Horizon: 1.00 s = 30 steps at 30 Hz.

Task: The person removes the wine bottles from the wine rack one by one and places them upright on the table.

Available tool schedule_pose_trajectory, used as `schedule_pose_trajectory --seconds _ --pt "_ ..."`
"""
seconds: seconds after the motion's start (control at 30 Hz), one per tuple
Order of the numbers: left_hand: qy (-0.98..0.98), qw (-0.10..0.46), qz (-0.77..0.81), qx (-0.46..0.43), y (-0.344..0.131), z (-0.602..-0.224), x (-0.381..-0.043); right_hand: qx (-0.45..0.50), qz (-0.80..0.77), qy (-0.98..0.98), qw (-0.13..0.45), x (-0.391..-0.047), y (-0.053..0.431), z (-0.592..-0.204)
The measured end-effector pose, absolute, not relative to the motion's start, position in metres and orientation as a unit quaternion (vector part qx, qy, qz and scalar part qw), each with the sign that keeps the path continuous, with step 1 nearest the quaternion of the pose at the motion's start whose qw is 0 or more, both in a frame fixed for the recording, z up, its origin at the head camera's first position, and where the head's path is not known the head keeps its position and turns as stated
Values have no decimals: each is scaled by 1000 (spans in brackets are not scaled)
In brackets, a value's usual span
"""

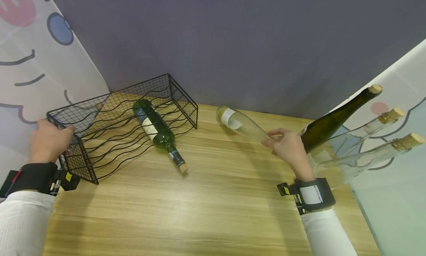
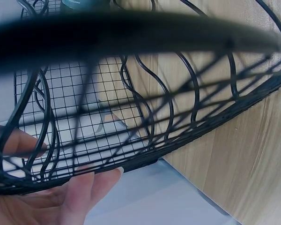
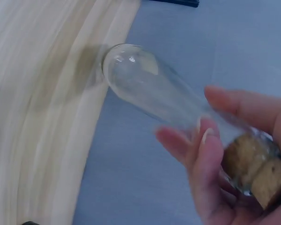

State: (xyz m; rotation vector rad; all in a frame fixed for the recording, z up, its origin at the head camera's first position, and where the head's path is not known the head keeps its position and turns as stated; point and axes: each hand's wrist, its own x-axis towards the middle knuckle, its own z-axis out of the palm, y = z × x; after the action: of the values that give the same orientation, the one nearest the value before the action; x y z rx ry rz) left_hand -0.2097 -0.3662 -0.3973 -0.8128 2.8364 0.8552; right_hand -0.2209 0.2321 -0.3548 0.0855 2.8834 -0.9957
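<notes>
My left hand (image 1: 50, 139) grips the top edge of the left end of a black wire wine rack (image 1: 184, 98); in the left wrist view fingers (image 2: 79, 192) curl round its mesh. Across the rack's wavy wires lies a green wine bottle (image 1: 154, 128), its corked neck pointing toward me past the front. My right hand (image 1: 289, 147) holds a clear glass bottle (image 1: 246, 123) by the neck, tilted, base pointing left and away. The right wrist view shows its cork (image 3: 246, 159) within the hand. Whether the base touches the table cannot be told.
On the right stand a dark green corked bottle (image 1: 332, 119) and two clear corked bottles (image 1: 361, 137), close to my right forearm. A grey panel (image 1: 233, 45) bounds the wooden table (image 1: 199, 211) at the back. Printed white sheets (image 1: 26, 82) hang at both sides.
</notes>
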Motion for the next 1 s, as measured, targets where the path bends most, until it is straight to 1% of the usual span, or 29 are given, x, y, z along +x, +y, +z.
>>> schedule_pose_trajectory --seconds 0.13,0.27,0.5,0.63,0.8,0.87,1.0 --pt "922 36 280 -264 -366 -397 -209 53 -368 926 -56 -220 229 -351" --pt "923 32 279 -262 -367 -398 -209 94 -437 884 -137 -222 229 -353" --pt "922 32 284 -260 -366 -397 -209 120 -676 684 -248 -233 233 -358" --pt "924 30 283 -254 -366 -396 -208 138 -752 584 -272 -243 238 -360" --pt "928 27 278 -248 -368 -397 -209 143 -772 555 -275 -249 248 -368" --pt "928 27 278 -247 -369 -398 -209 135 -775 554 -273 -248 252 -373" --pt "926 28 279 -252 -367 -398 -209 84 -786 553 -265 -247 257 -380"
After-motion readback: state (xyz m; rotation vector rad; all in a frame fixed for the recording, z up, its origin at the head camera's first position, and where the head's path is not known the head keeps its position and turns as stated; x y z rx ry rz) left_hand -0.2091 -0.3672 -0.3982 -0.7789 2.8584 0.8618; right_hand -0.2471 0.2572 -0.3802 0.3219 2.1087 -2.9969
